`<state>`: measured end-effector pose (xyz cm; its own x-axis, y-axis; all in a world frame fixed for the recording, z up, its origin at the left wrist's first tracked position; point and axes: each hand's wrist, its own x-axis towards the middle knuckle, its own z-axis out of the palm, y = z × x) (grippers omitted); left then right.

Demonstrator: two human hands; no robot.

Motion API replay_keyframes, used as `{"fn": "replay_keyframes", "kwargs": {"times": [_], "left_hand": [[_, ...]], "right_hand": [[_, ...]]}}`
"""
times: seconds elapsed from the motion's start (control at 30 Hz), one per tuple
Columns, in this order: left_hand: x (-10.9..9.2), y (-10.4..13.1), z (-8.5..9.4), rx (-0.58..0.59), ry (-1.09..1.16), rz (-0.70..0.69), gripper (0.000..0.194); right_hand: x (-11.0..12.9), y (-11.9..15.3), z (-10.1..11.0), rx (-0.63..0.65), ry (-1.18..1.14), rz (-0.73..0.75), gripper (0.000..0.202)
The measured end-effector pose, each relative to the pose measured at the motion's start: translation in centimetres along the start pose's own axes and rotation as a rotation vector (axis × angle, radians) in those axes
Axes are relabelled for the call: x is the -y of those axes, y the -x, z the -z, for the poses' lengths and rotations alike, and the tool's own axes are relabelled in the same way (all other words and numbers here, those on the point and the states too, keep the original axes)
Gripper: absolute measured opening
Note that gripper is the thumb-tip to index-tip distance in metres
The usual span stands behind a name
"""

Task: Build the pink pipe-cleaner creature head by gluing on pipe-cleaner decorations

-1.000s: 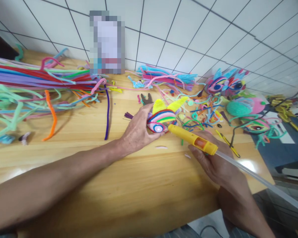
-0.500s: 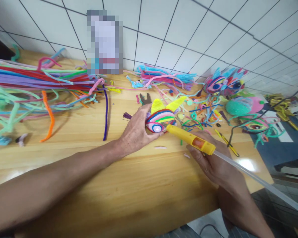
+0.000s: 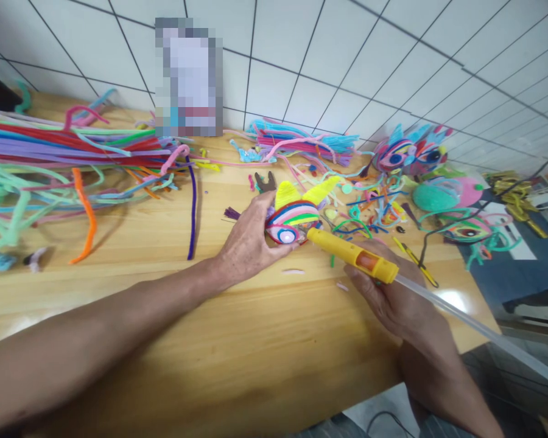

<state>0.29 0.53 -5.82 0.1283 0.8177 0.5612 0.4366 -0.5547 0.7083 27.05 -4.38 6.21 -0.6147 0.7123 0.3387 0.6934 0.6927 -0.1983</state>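
Observation:
My left hand (image 3: 251, 237) is closed around a colourful pipe-cleaner animal head (image 3: 295, 216). The head has yellow ears, striped bands in pink, green, blue and red, and a round white eye ringed in blue. My right hand (image 3: 393, 286) grips a yellow hot glue gun (image 3: 356, 255); a long translucent glue stick (image 3: 475, 325) runs out of its rear. The gun's nozzle end is close against the right side of the head; whether it touches, I cannot tell. My right fingers are partly hidden behind the gun. Below the head lies a short pale pink scrap (image 3: 293, 271).
Bundled pipe cleaners (image 3: 64, 146) cover the left of the wooden table (image 3: 219, 353). Another bundle (image 3: 305, 143) lies by the tiled wall. Pipe-cleaner scraps (image 3: 369, 213), a yellow craft knife (image 3: 415, 261), a black cord (image 3: 427, 243) and more decorated heads (image 3: 408, 152) are at right.
Both hands keep their holds, and the gun stays beside the head. The whole view has shifted slightly, so most things appear a little further left.

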Motion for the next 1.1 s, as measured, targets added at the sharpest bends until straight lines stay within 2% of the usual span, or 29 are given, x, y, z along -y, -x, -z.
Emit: {"fn": "replay_keyframes", "kwargs": {"times": [0.37,0.53,0.73,0.87,1.1], "left_hand": [[-0.1,0.0,0.0,-0.009,-0.002,-0.037,0.09],[-0.1,0.0,0.0,-0.009,0.01,-0.013,0.088],[0.4,0.2,0.0,-0.007,0.006,-0.024,0.093],[0.3,0.0,0.1,0.002,0.021,-0.002,0.092],[0.2,0.1,0.1,-0.003,0.053,-0.003,0.089]], "right_hand": [[0.1,0.2,-0.2,0.012,-0.053,-0.062,0.015],[0.1,0.2,0.2,-0.01,0.004,-0.014,0.007],[-0.6,0.5,0.5,-0.084,-0.029,-0.054,0.004],[-1.1,0.7,0.6,-0.052,-0.048,-0.12,0.006],[-1.4,0.5,1.0,-0.022,-0.034,-0.136,0.016]]}}
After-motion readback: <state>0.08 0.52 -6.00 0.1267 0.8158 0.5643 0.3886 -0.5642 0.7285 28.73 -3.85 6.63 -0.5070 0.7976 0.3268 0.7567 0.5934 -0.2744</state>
